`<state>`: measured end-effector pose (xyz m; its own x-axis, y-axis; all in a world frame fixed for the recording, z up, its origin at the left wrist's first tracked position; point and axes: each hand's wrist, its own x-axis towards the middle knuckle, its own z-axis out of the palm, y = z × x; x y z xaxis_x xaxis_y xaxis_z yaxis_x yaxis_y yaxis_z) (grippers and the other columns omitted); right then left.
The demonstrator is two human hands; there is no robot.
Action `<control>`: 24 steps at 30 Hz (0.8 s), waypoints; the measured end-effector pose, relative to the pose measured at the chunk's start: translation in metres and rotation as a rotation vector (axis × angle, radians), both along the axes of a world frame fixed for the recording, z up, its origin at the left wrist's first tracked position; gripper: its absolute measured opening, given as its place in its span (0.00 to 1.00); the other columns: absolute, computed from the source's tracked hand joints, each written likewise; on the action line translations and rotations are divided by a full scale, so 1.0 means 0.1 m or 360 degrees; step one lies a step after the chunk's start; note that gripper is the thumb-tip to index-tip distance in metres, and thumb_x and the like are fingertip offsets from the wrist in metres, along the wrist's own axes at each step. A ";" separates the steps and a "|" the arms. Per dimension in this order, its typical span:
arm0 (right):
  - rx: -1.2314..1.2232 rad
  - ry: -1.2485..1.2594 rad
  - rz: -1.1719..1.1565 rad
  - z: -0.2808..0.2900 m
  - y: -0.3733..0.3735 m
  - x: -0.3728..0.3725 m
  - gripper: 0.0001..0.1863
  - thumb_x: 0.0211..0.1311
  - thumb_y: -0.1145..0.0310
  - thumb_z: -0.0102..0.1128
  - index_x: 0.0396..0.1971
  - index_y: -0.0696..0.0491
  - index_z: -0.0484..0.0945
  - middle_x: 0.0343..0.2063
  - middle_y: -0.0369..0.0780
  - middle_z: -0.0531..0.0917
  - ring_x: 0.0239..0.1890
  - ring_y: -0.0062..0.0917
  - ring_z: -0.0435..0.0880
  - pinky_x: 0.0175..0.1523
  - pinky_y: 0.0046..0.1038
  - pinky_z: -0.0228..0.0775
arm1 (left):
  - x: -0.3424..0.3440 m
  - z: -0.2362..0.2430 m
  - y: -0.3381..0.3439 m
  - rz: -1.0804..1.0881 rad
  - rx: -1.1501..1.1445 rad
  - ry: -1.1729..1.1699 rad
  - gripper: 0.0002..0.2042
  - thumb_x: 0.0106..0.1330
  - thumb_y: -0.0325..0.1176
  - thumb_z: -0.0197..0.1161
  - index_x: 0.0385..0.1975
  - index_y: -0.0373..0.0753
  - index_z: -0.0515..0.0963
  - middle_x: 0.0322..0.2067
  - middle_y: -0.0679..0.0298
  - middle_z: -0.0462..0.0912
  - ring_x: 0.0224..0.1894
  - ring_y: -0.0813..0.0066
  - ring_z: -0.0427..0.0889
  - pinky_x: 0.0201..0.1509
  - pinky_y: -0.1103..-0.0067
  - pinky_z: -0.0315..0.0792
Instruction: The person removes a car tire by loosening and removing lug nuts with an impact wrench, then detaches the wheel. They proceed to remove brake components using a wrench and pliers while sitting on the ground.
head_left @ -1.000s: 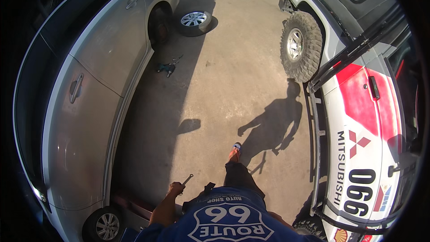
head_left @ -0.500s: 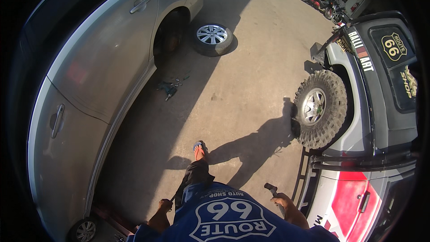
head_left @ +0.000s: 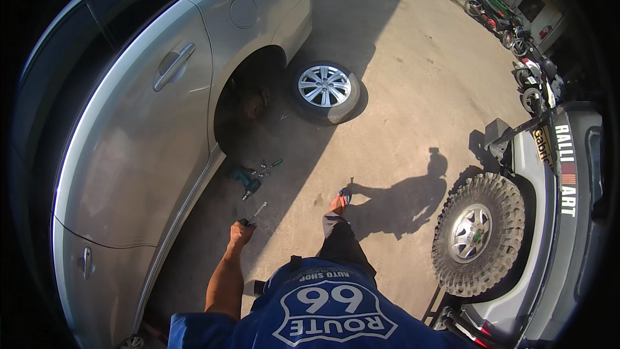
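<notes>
My left hand (head_left: 240,233) reaches forward over the shaded concrete, its fingers closed around a slim metal wrench (head_left: 259,210). The wrench's shiny end points ahead and slightly to the right. Just beyond it on the ground lies a teal and black cordless power tool (head_left: 248,183), with a green-handled screwdriver (head_left: 272,167) and small metal parts beside it. Farther ahead is the silver car's open rear wheel well, where a rusty brown hub (head_left: 254,105) shows in shadow. My right hand is out of view.
The silver car (head_left: 142,174) lines my left side. Its removed wheel (head_left: 325,90) lies flat ahead, near small metal pieces (head_left: 283,116). On the right stands an off-road vehicle with a knobbly tyre (head_left: 476,236). Motorcycles (head_left: 541,84) are parked at the far right.
I have stepped forward, closer to the car's wheel well. My left hand has stretched ahead, bringing the wrench into sight. My right hand, earlier holding a hammer, has left the view.
</notes>
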<state>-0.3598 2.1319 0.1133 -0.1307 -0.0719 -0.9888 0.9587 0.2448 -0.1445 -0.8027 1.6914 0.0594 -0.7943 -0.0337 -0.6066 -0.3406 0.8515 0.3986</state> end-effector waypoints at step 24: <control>0.0611 0.0155 0.0401 1.22 3.58 -8.22 0.22 0.61 0.56 0.66 0.42 0.61 0.74 0.26 0.39 0.78 0.24 0.25 0.79 0.27 0.31 0.78 | -4.50 -1.47 3.14 -0.0759 -0.0178 0.0431 0.16 0.63 0.42 0.57 0.30 0.33 0.83 0.30 0.49 0.86 0.39 0.53 0.87 0.44 0.65 0.80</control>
<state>-1.1815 2.4896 0.2354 -0.2497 0.2552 -0.9341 0.8490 0.5216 -0.0845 -1.2525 2.0057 -0.0873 -0.8641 0.3152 -0.3923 0.1948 0.9283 0.3168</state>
